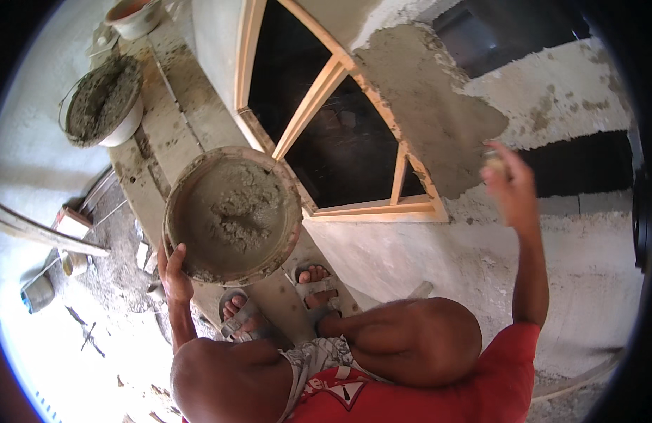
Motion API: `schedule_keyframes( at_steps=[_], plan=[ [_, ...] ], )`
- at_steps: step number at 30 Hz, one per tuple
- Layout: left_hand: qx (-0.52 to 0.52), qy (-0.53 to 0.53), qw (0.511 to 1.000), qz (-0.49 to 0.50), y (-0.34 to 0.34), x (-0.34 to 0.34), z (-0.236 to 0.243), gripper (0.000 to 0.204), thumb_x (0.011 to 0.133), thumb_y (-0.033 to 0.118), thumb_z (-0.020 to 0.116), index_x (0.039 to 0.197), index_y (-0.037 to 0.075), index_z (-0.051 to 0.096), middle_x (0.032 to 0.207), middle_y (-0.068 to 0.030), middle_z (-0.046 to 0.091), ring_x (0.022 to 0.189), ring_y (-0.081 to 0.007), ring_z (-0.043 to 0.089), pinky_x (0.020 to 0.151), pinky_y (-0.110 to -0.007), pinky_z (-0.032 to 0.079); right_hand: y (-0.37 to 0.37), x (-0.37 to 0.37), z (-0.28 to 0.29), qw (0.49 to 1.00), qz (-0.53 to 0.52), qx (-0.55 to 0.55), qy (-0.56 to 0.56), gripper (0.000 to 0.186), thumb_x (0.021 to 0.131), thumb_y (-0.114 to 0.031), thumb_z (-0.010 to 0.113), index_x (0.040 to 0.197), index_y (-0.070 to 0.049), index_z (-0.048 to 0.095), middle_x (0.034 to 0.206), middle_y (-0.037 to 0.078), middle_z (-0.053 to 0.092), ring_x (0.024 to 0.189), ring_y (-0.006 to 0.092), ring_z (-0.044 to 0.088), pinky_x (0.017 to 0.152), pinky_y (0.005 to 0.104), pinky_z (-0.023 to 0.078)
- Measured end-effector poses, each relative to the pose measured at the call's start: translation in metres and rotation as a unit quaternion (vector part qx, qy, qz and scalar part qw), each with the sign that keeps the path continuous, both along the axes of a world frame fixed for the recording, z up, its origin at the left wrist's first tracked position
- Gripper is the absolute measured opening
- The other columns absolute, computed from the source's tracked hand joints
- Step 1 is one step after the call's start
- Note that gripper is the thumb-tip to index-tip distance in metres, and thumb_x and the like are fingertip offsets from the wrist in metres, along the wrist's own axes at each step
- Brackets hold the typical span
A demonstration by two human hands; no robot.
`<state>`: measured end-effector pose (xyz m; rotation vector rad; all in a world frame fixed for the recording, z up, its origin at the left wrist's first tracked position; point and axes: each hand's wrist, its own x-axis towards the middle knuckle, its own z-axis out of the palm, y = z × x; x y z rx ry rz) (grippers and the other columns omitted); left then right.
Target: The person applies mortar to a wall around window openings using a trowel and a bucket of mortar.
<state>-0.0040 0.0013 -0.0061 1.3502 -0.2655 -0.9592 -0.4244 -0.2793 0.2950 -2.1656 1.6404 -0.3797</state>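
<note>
One round mud-stained basin [295,211] of lumpy grey mortar [245,211] (no long side) lies well left of right hand [511,183]. Left hand [176,278], nearer, grips rim. Right hand curled by patchy grey wall [439,106]; cannot tell around what.

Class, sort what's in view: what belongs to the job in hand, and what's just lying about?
Seemingly in the job:
mortar basin, gripped by the left hand
wall mortar patch
mortar bucket
plank underfoot

Probably just lying about:
blue-rimmed bucket
beige container
</note>
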Motion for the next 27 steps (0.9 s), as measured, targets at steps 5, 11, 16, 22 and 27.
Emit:
schedule_keyframes(
  at_steps=[5, 11, 16, 22, 27],
  plan=[
    [-0.022, -0.061, 0.998, -0.017, 0.0, -0.007, 0.024, 0.052, 0.093, 0.021, 0.058, 0.139, -0.002, 0.049, 0.13, -0.0141, 0.057, 0.119, -0.0227, 0.053, 0.103, -0.035, 0.04, 0.03, 0.068, -0.072, 0.918, 0.375, 0.002, 0.129, 0.035, 0.086, -0.015, 0.064, 0.12, -0.007, 0.062, 0.101, 0.014, 0.062, 0.076, 0.0289, 0.067, 0.069, 0.0411, 0.054],
    [0.038, -0.142, 0.988, -0.057, -0.018, -0.027, 0.031, 0.066, 0.093, 0.037, 0.067, 0.138, -0.007, 0.047, 0.127, -0.0184, 0.057, 0.113, -0.0244, 0.054, 0.098, -0.035, 0.045, 0.035, 0.134, -0.079, 0.876, 0.388, -0.124, 0.256, 0.019, 0.089, -0.012, 0.059, 0.106, -0.009, 0.064, 0.081, 0.013, 0.056, 0.071, 0.0318, 0.064, 0.065, 0.0451, 0.052],
    [0.035, -0.213, 0.973, -0.077, -0.009, -0.029, 0.04, 0.034, 0.094, 0.027, 0.064, 0.107, -0.002, 0.053, 0.088, -0.0123, 0.059, 0.081, -0.0193, 0.051, 0.074, -0.036, 0.045, 0.034, 0.168, -0.112, 0.831, 0.437, -0.141, 0.314, 0.028, 0.085, -0.006, 0.06, 0.113, -0.007, 0.062, 0.083, 0.015, 0.057, 0.076, 0.035, 0.063, 0.068, 0.0476, 0.051],
    [0.026, -0.228, 0.971, -0.07, -0.016, -0.04, 0.045, 0.034, 0.094, 0.028, 0.064, 0.103, -0.002, 0.05, 0.083, -0.0142, 0.056, 0.077, -0.0197, 0.049, 0.072, -0.036, 0.045, 0.048, 0.173, -0.165, 0.84, 0.444, 0.128, 0.284, 0.033, 0.082, -0.01, 0.064, 0.113, -0.003, 0.063, 0.087, 0.02, 0.068, 0.084, 0.0382, 0.068, 0.073, 0.047, 0.054],
    [0.034, -0.223, 0.969, -0.101, -0.024, -0.043, 0.056, 0.036, 0.094, 0.029, 0.064, 0.105, -0.002, 0.051, 0.085, -0.0155, 0.058, 0.079, -0.0216, 0.052, 0.073, -0.038, 0.045, 0.072, 0.167, -0.2, 0.878, 0.41, 0.221, 0.107, 0.038, 0.08, -0.013, 0.067, 0.116, 0.0, 0.062, 0.093, 0.022, 0.07, 0.09, 0.0389, 0.069, 0.079, 0.0456, 0.055]
  ],
)
